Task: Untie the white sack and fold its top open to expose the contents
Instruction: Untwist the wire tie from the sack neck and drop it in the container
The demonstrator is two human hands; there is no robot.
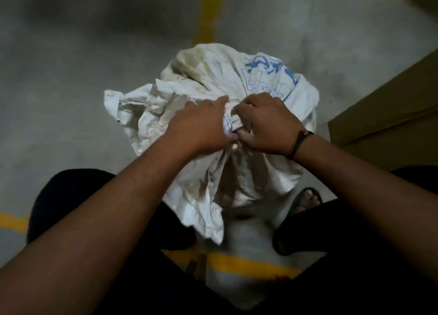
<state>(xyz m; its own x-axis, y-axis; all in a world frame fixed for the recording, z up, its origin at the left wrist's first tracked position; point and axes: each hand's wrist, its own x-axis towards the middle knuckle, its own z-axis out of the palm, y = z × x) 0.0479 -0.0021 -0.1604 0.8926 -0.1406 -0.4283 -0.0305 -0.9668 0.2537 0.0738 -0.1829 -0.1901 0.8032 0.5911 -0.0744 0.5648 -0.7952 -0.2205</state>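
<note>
White sack (208,77) is standing on the concrete floor (71,106) between your legs; your left hand (201,125) is gripping its bunched neck, and your right hand (267,125) is pinching fabric just beside it.

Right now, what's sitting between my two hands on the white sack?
In the head view, only the bunched neck of the white sack lies between the left hand and right hand; both pinch it there.

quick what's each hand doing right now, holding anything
left hand: rests on the gathered neck of the white sack; whether it grips cannot be told
right hand: fingers curled, pinching the tied neck of the sack
</note>
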